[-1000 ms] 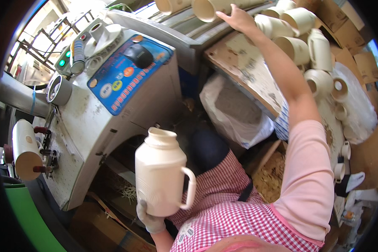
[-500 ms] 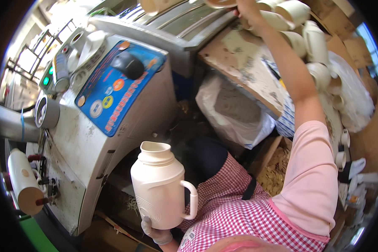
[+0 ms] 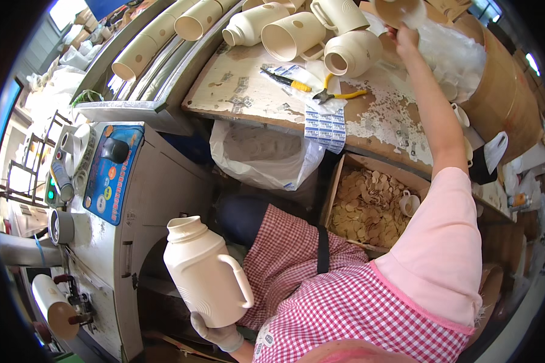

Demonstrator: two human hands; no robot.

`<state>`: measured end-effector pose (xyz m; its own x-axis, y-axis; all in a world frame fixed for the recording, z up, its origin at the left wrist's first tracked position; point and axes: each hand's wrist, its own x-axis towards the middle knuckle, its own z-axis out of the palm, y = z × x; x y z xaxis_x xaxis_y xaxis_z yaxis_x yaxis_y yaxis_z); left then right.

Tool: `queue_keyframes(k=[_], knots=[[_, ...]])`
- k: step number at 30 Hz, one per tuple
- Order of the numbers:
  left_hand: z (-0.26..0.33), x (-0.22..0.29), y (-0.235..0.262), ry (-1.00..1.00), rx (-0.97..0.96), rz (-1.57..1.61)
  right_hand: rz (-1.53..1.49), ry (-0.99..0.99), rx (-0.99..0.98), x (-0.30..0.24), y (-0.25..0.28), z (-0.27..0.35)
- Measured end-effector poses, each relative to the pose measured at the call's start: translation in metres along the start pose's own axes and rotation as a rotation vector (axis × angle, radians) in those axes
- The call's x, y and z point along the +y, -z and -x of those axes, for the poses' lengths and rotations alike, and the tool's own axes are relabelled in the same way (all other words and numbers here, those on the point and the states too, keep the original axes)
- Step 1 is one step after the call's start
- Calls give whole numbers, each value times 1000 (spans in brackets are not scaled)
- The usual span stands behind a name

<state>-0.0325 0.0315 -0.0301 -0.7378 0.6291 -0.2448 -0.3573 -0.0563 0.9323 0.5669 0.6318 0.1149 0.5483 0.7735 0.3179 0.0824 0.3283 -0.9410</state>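
A cream plastic jug with a side handle and a pouring spout leans a little to the left in front of me. My left hand, in a pale glove, is closed around its lower end. My right arm is stretched far over the workbench. At the top edge, my bare right hand grips the rim of a cream hollow jug body, which the frame partly cuts off. Several cream jug bodies lie on the bench close to that hand.
On the workbench lie yellow-handled pliers and a yellow-and-black knife. Below are a white-lined bin and a box of cream-brown discs. At left stands a machine; cream cylinders lie in a trough behind it.
My view has swung, bringing more of the bench and the disc box into sight. The right hand has moved rightward over the bench with the jug body. The left still holds its jug.
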Motion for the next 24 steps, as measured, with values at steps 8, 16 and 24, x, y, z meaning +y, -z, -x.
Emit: queue_keyframes(k=[8, 16, 24], knots=[[-9, 6, -9, 178, -186, 440, 562, 679, 422, 1, -43, -13], [-54, 16, -23, 126, 32, 323, 793, 488, -709, 41, -432, 141], [-116, 46, -51, 280, -131, 122, 1125, 313, -367, 143, -606, 87]])
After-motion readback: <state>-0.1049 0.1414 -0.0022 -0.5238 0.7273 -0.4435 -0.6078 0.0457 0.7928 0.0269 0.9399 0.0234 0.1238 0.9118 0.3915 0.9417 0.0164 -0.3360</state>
